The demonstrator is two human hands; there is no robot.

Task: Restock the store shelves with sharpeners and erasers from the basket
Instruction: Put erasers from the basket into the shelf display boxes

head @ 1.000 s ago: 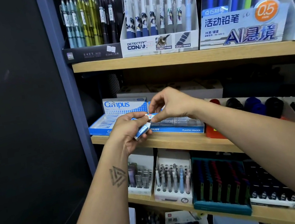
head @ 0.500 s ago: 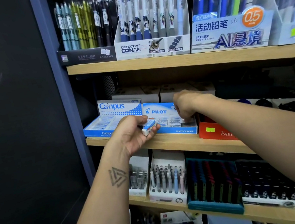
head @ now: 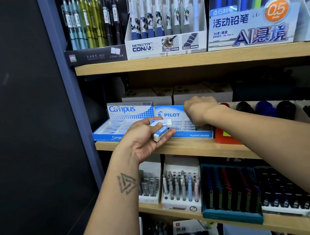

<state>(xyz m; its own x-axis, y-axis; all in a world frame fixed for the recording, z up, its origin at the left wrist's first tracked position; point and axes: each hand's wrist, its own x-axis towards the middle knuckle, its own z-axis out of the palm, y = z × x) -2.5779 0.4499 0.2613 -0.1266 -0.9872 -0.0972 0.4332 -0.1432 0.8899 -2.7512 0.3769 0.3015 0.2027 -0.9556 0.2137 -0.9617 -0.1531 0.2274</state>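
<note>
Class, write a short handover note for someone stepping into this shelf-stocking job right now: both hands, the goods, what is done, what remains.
Left hand: holds two erasers, palm up, before the middle shelf.
Right hand: reaches down into the Pilot box; its fingers are hidden.
Campus box: beside it, left, holding erasers.
Done: erasers sit in both boxes.
Left: shelve the held two. Basket and sharpeners are out of view.

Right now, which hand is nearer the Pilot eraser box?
Right. The right hand reaches down into the Pilot eraser box; the left hand holds erasers just in front of its left end.

Head camera (the only view) looks forward and slightly down, near the shelves [head: 182,62].
</note>
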